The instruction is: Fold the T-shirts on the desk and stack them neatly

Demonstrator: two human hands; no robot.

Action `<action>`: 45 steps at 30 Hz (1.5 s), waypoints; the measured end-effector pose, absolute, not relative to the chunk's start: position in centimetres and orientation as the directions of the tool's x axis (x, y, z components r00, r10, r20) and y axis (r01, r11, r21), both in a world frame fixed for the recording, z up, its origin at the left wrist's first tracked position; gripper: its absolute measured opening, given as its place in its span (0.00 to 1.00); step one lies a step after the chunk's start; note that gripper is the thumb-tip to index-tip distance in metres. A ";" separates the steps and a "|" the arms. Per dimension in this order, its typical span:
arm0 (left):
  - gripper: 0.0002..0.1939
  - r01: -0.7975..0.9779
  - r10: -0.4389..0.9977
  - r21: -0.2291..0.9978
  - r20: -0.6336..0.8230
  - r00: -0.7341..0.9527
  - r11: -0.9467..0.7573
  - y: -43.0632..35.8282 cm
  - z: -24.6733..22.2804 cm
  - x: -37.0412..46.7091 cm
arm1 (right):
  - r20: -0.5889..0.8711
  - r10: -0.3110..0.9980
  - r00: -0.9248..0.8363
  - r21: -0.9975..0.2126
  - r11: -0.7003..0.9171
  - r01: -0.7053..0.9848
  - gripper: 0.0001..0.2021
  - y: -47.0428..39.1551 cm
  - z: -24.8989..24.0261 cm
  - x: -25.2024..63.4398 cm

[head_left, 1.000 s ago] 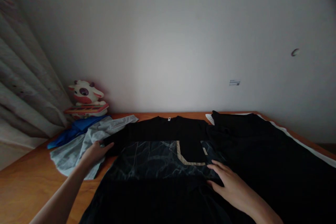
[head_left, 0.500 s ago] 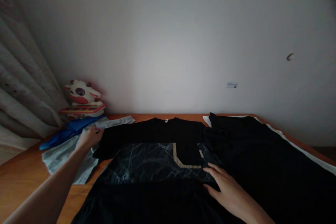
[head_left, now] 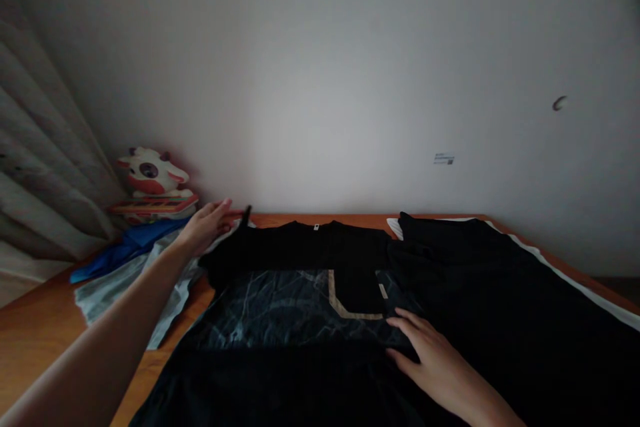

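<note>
A black T-shirt (head_left: 280,243) lies spread out in front of me, its collar toward the wall. Across its chest runs a dark marbled panel with a tan-edged pocket and a small white tag. My left hand (head_left: 213,221) is at the shirt's left sleeve, fingers closed on the sleeve edge, which stands raised beside the fingertips. Resting on the right part of the marbled panel, my right hand (head_left: 420,343) has its thumb and fingers apart and grips nothing.
Another black garment (head_left: 495,293) covers the right side of the wooden table (head_left: 40,333), with white cloth along its edge. Grey cloth (head_left: 115,290) and blue cloth (head_left: 127,243) lie left, below a cow toy (head_left: 153,177). A wall stands behind, a curtain (head_left: 45,180) at left.
My left hand has moved right and away from me, bringing the sleeve up and inward toward the shirt's shoulder. My right hand has stayed in place.
</note>
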State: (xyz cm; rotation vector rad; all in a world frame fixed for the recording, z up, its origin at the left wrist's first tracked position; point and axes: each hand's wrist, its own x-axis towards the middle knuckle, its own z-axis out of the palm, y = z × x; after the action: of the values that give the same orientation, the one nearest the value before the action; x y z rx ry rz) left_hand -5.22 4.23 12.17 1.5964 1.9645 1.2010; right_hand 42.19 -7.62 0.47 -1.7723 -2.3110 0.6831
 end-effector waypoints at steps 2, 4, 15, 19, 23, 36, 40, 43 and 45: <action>0.34 0.609 0.957 0.791 0.221 -0.189 -0.062 3.8 11.0 -3.3 | -0.141 0.946 -0.292 -0.444 0.204 0.872 0.26 -7.6 0.2 42.3; 0.35 0.628 0.974 0.772 0.204 -0.100 -0.097 2.8 9.3 -2.0 | -0.143 0.946 -0.291 -0.442 0.202 0.874 0.26 -7.6 0.2 42.4; 0.37 0.963 0.963 0.093 0.119 0.241 -0.252 -4.5 3.1 -3.5 | -0.158 0.944 -0.290 -0.412 0.204 0.888 0.26 -7.6 0.6 41.8; 0.17 0.973 0.963 0.123 0.209 0.168 -0.197 -3.7 2.2 -2.1 | -0.161 0.942 -0.294 -0.398 0.211 0.893 0.26 -7.5 0.4 41.7; 0.20 0.976 0.966 0.169 0.241 0.098 -0.141 -3.6 1.5 -0.5 | -0.168 0.942 -0.292 -0.401 0.205 0.893 0.26 -7.6 0.9 41.6; 0.23 0.994 0.997 0.106 0.081 0.003 -0.012 3.2 2.6 4.9 | -0.201 0.941 -0.272 -0.409 0.172 0.896 0.26 -7.9 1.8 41.3; 0.17 0.988 0.995 0.120 0.006 -0.096 0.094 5.6 1.3 4.7 | -0.194 0.942 -0.273 -0.410 0.175 0.895 0.26 -7.9 1.8 41.3; 0.16 0.974 0.990 0.180 0.001 -0.139 0.136 7.1 0.7 3.9 | -0.191 0.941 -0.281 -0.411 0.183 0.893 0.26 -7.8 1.9 41.3; 0.17 0.959 0.987 0.239 0.029 -0.160 0.149 7.9 0.4 3.4 | -0.193 0.941 -0.277 -0.411 0.179 0.894 0.26 -7.9 2.0 41.2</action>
State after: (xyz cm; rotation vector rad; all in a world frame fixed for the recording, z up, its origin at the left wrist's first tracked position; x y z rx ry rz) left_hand 3.37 7.91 0.37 1.9423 2.2751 0.3043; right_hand 41.22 -7.88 1.98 -1.8221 -2.3301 0.6923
